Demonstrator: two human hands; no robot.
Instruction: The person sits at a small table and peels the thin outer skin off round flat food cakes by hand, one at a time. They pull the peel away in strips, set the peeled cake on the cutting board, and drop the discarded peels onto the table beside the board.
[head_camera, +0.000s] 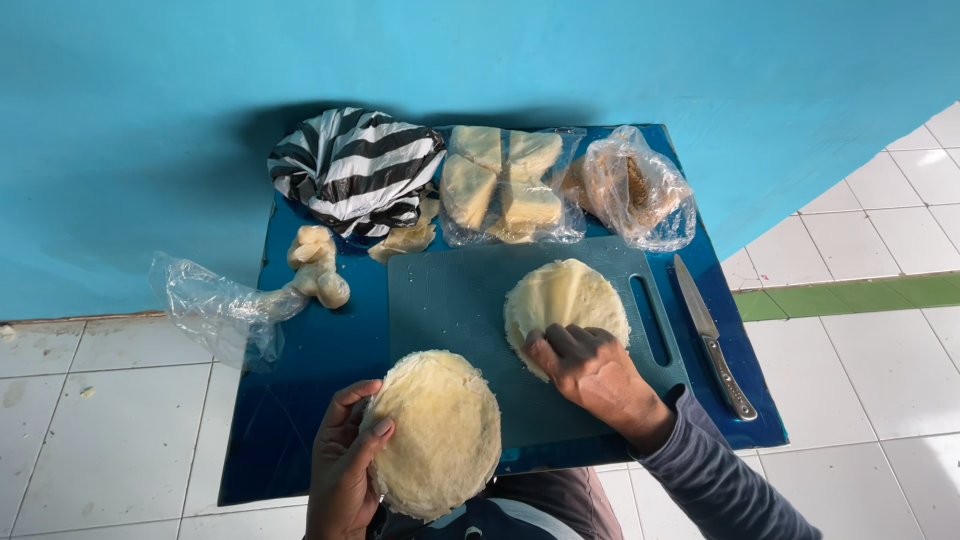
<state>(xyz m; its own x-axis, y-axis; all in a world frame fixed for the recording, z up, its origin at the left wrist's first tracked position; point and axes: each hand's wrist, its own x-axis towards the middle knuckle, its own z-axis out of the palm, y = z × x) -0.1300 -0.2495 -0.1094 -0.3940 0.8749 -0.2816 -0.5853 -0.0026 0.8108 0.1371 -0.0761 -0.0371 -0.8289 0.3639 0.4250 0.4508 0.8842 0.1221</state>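
Landmark is the cutting board (450, 310), a dark teal board lying on a blue surface (320, 360) set against a blue wall (480, 60).

The left hand (340, 465) is gripping a round pale cheese wheel (440, 430) by its left rim, thumb on top and fingers curling behind; the grip is closing on this wheel. The wheel is sitting at the near edge of the board, partly overhanging toward the person.

The right hand (595, 375) is pressing down on a second round cheese (565, 300), flatter and paler, lying on the board's right part beside the handle slot. Fingers are curling over its near edge, so the grip is narrow and resting on that cheese; whether it is actually clamping it, cannot tell.

A knife (712, 335) is lying on the surface just right of the board, blade pointing away from the person.

Behind the board: a clear bag of cheese wedges (505, 185), a crumpled clear bag (640, 190) to its right, and a black-and-white striped bag (355, 170) to its left.

Left of the board, a twisted lump of cheese (318, 265) is sitting at the mouth of an empty clear plastic bag (215, 310) hanging off the surface edge.

White floor tiles (100, 430) are showing around the surface.
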